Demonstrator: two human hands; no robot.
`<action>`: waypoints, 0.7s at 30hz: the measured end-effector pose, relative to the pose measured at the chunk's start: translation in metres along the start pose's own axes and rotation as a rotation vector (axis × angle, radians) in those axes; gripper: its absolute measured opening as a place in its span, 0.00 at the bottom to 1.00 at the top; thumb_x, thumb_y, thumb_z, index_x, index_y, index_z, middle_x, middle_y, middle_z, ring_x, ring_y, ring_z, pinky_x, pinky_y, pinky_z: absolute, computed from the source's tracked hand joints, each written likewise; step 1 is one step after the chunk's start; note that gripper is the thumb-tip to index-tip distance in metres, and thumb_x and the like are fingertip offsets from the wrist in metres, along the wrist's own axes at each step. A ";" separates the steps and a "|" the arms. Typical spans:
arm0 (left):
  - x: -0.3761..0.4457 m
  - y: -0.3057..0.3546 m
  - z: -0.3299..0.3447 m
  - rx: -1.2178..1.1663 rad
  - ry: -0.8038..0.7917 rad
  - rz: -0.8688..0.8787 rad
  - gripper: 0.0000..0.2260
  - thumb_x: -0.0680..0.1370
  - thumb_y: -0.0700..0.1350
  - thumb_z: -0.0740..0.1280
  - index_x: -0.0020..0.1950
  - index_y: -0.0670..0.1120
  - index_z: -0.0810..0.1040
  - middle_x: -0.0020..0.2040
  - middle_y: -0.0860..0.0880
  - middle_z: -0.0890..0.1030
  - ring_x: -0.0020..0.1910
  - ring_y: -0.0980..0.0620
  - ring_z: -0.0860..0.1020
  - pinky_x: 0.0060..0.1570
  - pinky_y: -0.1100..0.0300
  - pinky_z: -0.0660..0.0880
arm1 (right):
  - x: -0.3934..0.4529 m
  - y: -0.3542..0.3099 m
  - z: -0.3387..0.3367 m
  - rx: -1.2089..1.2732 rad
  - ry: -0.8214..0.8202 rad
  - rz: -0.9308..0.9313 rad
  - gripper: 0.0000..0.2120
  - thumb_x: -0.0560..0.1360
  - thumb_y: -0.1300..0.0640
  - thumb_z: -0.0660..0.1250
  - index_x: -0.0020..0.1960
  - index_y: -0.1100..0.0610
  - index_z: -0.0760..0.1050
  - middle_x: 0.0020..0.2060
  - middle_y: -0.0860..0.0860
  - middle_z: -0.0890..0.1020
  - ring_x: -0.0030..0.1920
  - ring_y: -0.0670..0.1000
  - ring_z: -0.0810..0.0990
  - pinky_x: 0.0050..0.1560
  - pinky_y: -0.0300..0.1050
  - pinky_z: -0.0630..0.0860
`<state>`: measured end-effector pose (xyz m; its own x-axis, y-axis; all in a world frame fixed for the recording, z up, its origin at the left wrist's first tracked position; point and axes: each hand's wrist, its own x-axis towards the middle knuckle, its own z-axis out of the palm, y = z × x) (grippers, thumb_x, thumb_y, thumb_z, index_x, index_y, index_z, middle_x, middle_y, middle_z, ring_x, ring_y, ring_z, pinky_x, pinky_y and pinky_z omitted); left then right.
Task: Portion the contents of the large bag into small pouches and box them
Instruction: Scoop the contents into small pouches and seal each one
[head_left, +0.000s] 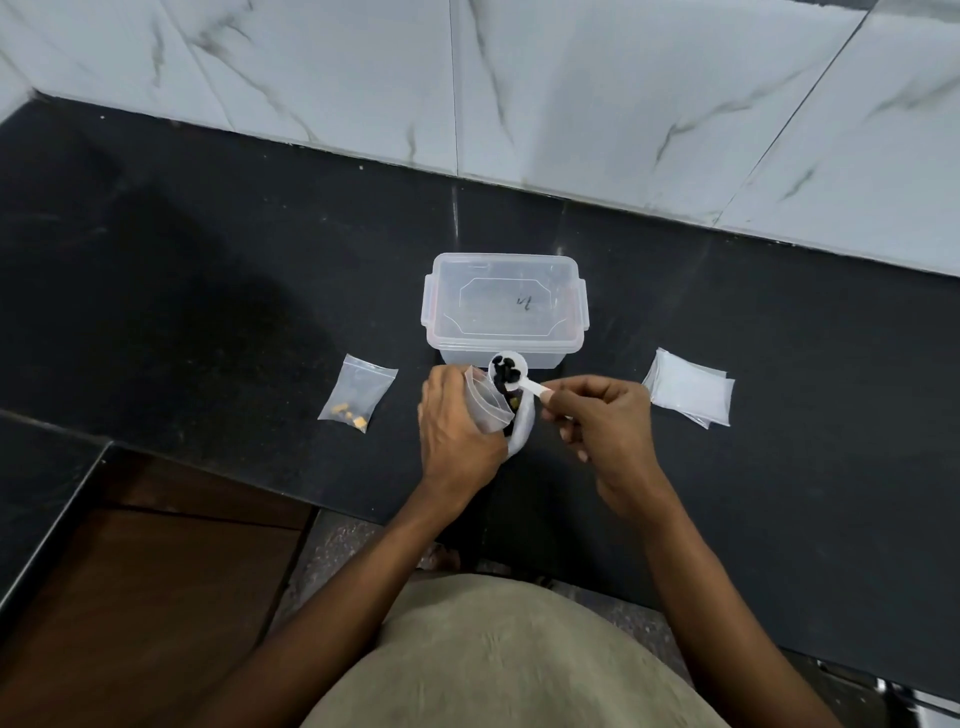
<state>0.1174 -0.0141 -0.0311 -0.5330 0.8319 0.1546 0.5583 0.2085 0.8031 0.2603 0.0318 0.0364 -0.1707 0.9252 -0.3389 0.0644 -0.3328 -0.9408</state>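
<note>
My left hand (457, 431) grips a small clear zip pouch (488, 402) together with a larger white bag (522, 426), both held upright above the black counter. My right hand (597, 415) pinches the handle of a white plastic scoop (511, 374) that carries dark pieces and hovers at the pouch's mouth. A clear plastic box (504, 312) with its lid on stands just behind the hands. A filled pouch (358, 395) with a few yellow pieces lies flat to the left.
A stack of unused clear pouches (691, 389) lies on the counter (208, 286) to the right. A marble-tiled wall (571, 93) rises behind. The counter's front edge runs below my wrists, with a brown wooden surface (145, 597) lower left.
</note>
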 end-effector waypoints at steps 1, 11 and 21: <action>0.000 0.003 0.000 -0.029 0.007 0.011 0.22 0.67 0.57 0.66 0.53 0.44 0.74 0.50 0.51 0.72 0.50 0.51 0.73 0.52 0.54 0.72 | -0.003 -0.002 0.003 -0.052 0.003 -0.044 0.06 0.73 0.69 0.71 0.42 0.62 0.86 0.29 0.54 0.82 0.24 0.46 0.72 0.22 0.36 0.65; 0.004 0.005 0.000 -0.291 0.030 -0.032 0.21 0.66 0.46 0.78 0.52 0.50 0.71 0.43 0.52 0.79 0.40 0.58 0.76 0.41 0.67 0.72 | -0.015 0.027 0.021 -0.736 0.086 -0.893 0.03 0.72 0.66 0.73 0.45 0.63 0.85 0.36 0.53 0.79 0.32 0.50 0.76 0.32 0.44 0.76; 0.005 0.004 0.000 -0.327 0.071 -0.030 0.23 0.64 0.48 0.79 0.51 0.48 0.71 0.41 0.52 0.77 0.37 0.53 0.75 0.38 0.59 0.75 | -0.017 0.048 0.018 -0.714 0.166 -1.065 0.03 0.73 0.68 0.74 0.47 0.66 0.85 0.39 0.57 0.82 0.35 0.51 0.79 0.34 0.43 0.76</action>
<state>0.1174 -0.0094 -0.0272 -0.5956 0.7874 0.1588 0.3142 0.0464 0.9482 0.2484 -0.0026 -0.0028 -0.3423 0.7012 0.6254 0.4893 0.7012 -0.5185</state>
